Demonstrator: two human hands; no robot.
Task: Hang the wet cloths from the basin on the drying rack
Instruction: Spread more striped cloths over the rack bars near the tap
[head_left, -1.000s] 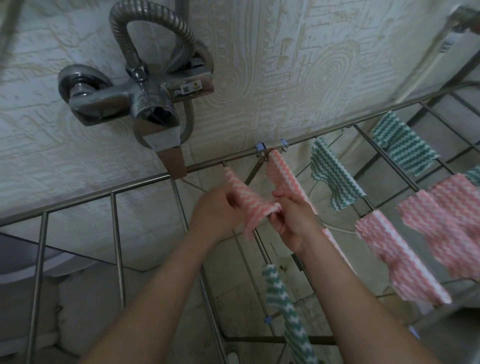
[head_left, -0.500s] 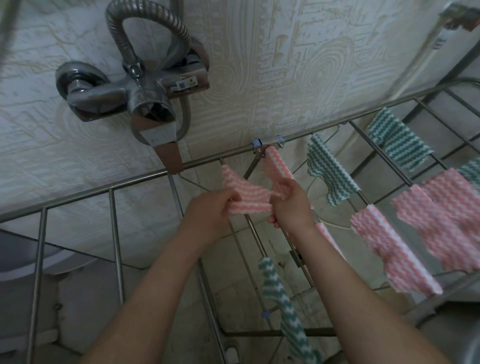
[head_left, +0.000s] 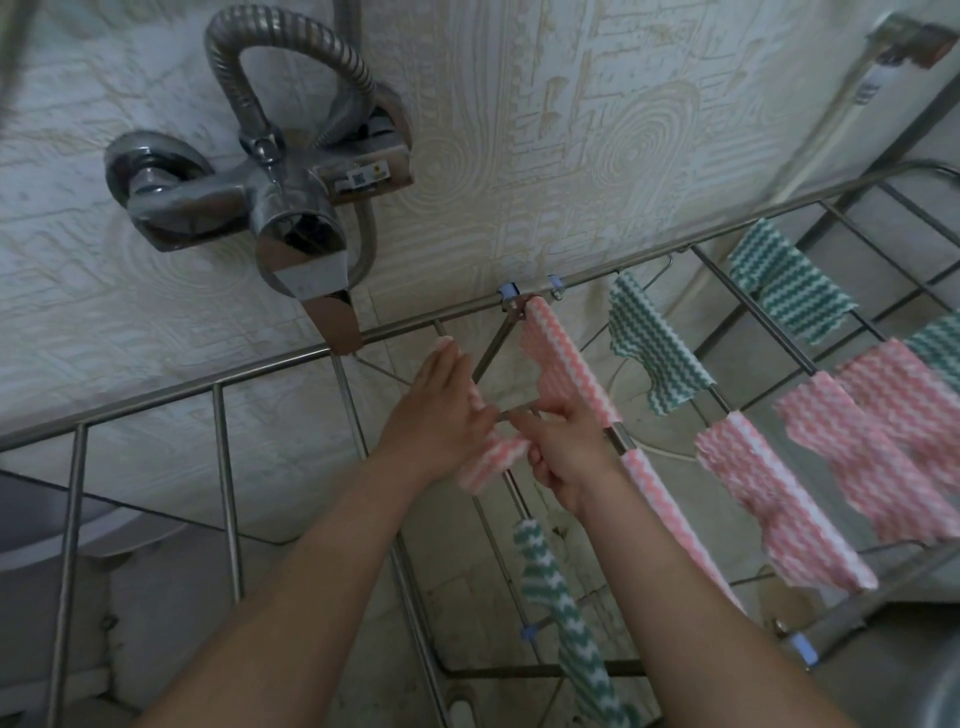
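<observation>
a: what do the fingers do?

b: the fingers (head_left: 441, 364) of the left hand (head_left: 441, 415) are straight and together, and they lie flat on the pink cloth (head_left: 491, 460). the fingers (head_left: 524, 418) of the right hand (head_left: 571, 447) are curled, and with the thumb they pinch the right edge of this same cloth.

a: and where is the cloth?

b: it lies over one rod (head_left: 509, 491) of the drying rack (head_left: 223, 441), in the middle part of the rack, a little before the far rail. its far end shows beyond the left fingertips, and its near end hangs under the two hands. the hands are close together, almost touching.

a: what is around it on the rack?

b: on the same rod, toward the near edge, hangs a green cloth (head_left: 550, 587). on the next rod to the right lies another pink cloth (head_left: 561, 353), from the far rail down behind the right wrist. more pink and green cloths hang on the rods toward the right edge. behind the far rail is a patterned wall (head_left: 519, 130) with a metal tap (head_left: 270, 202) and its hose (head_left: 234, 67).
</observation>
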